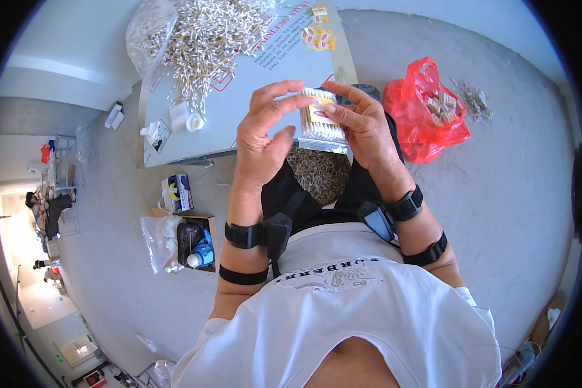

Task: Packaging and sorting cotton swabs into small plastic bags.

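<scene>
A small clear zip bag of white-tipped cotton swabs (314,129), with a yellow label on its front, is held up over the table's near edge. My right hand (368,129) pinches it at its right side, thumb in front and fingers behind. At its left side is my left hand (262,139), fingers stretched out and thumb apart; a fingertip reaches the label, and whether it presses there I cannot tell. Below the bag, between my knees, lies a mass of loose cotton swabs (320,178); what holds them is mostly hidden.
A big heap of loose swabs (210,39) spills from a clear plastic bag (150,32) on the table (239,116). Yellow labels (320,39) lie farther right. A red plastic bag (417,129) with small packs stands on the floor at right. An open cardboard box (207,226) sits at left.
</scene>
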Action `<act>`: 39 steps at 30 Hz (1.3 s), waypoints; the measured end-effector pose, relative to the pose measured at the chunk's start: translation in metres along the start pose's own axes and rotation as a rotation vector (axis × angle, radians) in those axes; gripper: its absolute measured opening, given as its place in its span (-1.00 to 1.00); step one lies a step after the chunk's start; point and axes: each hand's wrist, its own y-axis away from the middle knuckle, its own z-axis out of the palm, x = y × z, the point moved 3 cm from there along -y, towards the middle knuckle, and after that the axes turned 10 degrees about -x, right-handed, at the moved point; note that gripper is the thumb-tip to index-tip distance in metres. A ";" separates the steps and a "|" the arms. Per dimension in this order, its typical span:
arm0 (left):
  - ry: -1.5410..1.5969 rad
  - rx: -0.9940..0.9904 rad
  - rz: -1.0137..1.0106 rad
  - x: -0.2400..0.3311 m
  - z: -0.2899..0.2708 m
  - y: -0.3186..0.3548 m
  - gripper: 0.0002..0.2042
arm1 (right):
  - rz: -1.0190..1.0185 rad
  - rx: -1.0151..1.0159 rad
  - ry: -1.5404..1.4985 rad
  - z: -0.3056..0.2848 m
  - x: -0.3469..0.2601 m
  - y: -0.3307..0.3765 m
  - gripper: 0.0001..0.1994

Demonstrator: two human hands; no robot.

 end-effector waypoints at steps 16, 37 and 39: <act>0.414 0.127 -0.290 -0.020 0.019 0.011 -0.69 | -0.142 -0.171 0.500 -0.002 -0.008 0.006 -0.64; 0.117 0.116 -0.052 -0.002 0.021 0.001 -0.71 | -0.430 -0.093 0.860 0.008 -0.008 0.011 -0.67; 0.114 0.102 -0.023 -0.002 0.021 0.001 -0.74 | -0.488 -0.076 0.887 0.007 -0.006 0.010 -0.68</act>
